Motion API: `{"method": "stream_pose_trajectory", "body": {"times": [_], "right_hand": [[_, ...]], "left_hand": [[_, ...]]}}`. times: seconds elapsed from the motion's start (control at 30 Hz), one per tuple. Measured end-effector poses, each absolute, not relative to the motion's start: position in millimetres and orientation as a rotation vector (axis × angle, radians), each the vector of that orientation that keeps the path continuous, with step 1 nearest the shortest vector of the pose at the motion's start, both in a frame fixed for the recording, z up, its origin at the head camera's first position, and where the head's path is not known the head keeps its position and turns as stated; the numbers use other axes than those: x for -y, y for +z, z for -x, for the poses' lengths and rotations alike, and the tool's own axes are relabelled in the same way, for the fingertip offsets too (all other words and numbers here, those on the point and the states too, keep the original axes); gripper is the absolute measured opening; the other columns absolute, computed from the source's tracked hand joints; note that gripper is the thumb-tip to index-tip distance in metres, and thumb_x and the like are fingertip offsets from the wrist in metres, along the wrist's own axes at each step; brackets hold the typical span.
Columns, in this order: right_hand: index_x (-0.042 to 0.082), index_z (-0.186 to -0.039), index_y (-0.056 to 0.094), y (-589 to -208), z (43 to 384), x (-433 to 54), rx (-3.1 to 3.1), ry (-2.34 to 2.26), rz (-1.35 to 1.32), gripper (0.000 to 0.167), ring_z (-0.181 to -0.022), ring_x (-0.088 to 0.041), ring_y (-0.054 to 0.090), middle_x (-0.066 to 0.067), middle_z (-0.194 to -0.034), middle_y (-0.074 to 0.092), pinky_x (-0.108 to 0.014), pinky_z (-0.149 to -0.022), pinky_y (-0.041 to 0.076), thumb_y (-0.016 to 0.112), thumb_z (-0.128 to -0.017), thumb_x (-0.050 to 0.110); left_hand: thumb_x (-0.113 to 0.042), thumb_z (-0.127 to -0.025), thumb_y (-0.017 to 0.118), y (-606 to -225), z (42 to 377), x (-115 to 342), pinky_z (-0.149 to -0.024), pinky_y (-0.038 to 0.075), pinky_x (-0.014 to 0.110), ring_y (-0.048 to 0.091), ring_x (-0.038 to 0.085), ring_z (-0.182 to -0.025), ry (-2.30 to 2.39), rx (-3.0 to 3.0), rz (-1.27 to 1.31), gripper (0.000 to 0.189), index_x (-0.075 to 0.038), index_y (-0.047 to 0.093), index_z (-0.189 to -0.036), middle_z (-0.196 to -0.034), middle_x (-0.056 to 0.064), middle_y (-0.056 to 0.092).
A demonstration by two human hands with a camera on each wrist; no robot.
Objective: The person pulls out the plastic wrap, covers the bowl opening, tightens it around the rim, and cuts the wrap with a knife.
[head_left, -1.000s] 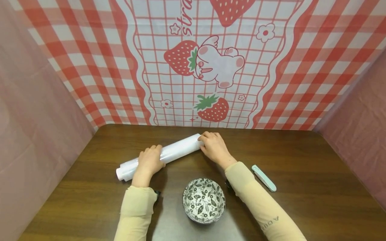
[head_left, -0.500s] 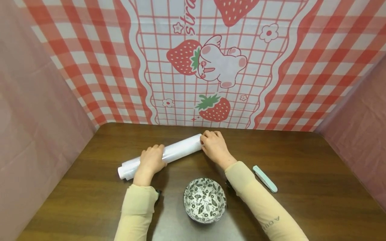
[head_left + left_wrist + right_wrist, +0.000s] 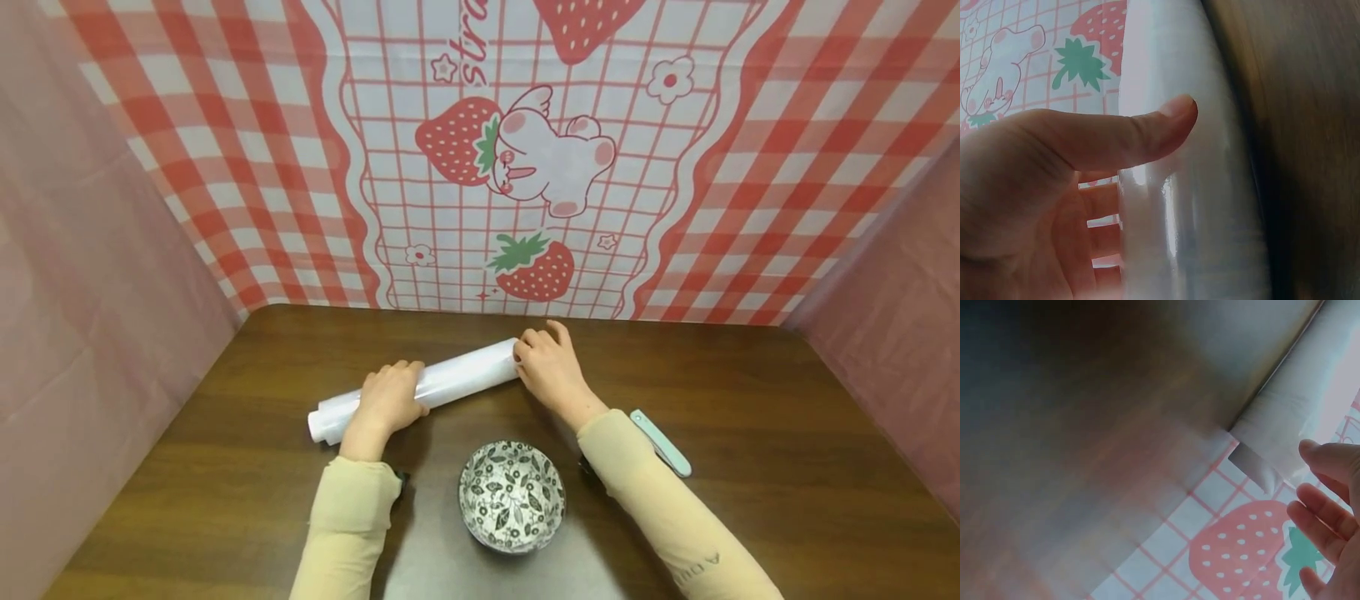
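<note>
A roll of clear plastic wrap (image 3: 472, 372) lies slantwise on the table, its core (image 3: 316, 427) sticking out at the left end. My left hand (image 3: 390, 400) grips it around the middle. In the left wrist view the thumb (image 3: 1175, 119) lies across the shiny film, with the fingers reaching behind. My right hand (image 3: 551, 367) is at the roll's far right end. The right wrist view has its fingers (image 3: 1319, 515) spread and loosely bent, the thumb tip right at the roll's edge and the core end (image 3: 1250, 467) showing beyond.
A bowl (image 3: 512, 492) with a black-and-white leaf pattern stands in front of the hands. A pale mint folding knife (image 3: 662, 443) lies right of the right forearm, partly behind the sleeve. A strawberry-print cloth (image 3: 540, 267) hangs at the table's back edge.
The roll has shifted a little to the right, along with both hands. On the right hand the fingers have loosened, and one finger is now raised off the roll's end.
</note>
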State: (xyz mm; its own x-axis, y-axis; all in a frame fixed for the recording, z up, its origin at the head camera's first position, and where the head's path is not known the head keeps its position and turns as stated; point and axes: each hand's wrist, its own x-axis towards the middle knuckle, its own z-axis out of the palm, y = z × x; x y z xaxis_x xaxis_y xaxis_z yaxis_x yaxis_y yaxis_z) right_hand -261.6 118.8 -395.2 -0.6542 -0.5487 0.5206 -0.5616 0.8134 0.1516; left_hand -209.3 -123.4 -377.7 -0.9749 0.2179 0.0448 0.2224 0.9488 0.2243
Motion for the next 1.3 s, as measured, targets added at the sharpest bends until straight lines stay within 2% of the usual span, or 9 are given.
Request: {"method": "stream_pose_trajectory", "body": {"times": [0.5,0.73,1.07,1.3], "right_hand": [[0.006,-0.072,0.062,-395.2,237.1,-137.5,2.343,-0.142,-0.743,0.011,-0.075,-0.023,0.057,-0.005,-0.078,0.061,-0.051,-0.103,0.025,0.071,-0.067,0.011],[0.005,-0.072,0.061,-388.9,230.4,-147.9,2.357,-0.142,-0.753,0.019,-0.073,-0.024,0.056,-0.007,-0.076,0.059,-0.050,-0.103,0.026,0.075,-0.062,0.011],[0.009,-0.068,0.062,-382.7,215.9,-168.3,2.425,-0.103,-0.743,0.014,-0.070,-0.022,0.057,-0.003,-0.073,0.058,-0.049,-0.103,0.025,0.076,-0.064,0.009],[0.007,-0.066,0.062,-382.5,202.2,-177.5,2.411,-0.114,-0.728,0.010,-0.067,-0.022,0.058,-0.003,-0.070,0.058,-0.051,-0.103,0.026,0.072,-0.065,0.008]], "left_hand": [[-0.022,-0.068,0.078,-378.1,206.4,105.9,-0.084,0.043,0.050,0.055,0.035,-0.101,-0.363,3.079,0.450,0.062,-0.004,0.053,-0.122,-0.114,0.015,0.059],[-0.022,-0.069,0.077,-378.1,208.9,99.2,-0.087,0.042,0.051,0.055,0.035,-0.104,-0.378,3.078,0.526,0.063,-0.005,0.052,-0.124,-0.117,0.014,0.058],[-0.021,-0.071,0.076,-377.4,211.9,87.9,-0.086,0.044,0.048,0.056,0.034,-0.105,-0.452,3.026,0.676,0.060,-0.005,0.054,-0.123,-0.117,0.014,0.059],[-0.020,-0.070,0.076,-379.3,213.9,80.6,-0.087,0.044,0.045,0.056,0.032,-0.106,-0.463,3.026,0.757,0.059,-0.005,0.054,-0.123,-0.117,0.013,0.060]]}}
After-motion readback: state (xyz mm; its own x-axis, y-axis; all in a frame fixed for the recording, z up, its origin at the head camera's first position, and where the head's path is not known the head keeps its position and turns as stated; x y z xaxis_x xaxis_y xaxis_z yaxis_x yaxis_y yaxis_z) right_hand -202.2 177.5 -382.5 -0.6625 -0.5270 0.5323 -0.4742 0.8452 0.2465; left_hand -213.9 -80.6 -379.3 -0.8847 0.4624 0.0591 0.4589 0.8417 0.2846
